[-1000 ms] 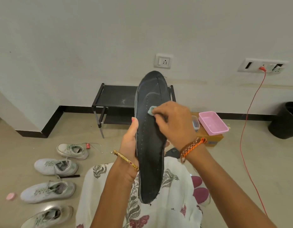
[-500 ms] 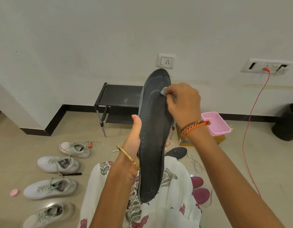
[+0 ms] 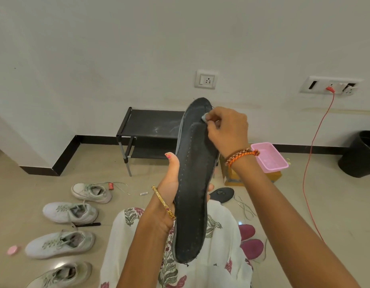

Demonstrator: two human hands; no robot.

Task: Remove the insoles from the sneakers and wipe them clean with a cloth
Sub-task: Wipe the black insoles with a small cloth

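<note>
The left hand (image 3: 171, 183) grips the dark insole (image 3: 193, 183) round its middle, thumb along the near edge and fingers curled behind, holding it upright so the whole face is open to wiping. The right hand (image 3: 226, 129) is up at the insole's top end, fingers curled, pinching a small pale cloth (image 3: 204, 117) against the surface (only a corner of it shows). Judging by this, the wiping is at the toe end. Below and left of the left hand, four white sneakers (image 3: 70, 212) lie in a row on the floor. Just past the right wrist a pink tray (image 3: 270, 156) sits on a box, probably kept within reach.
</note>
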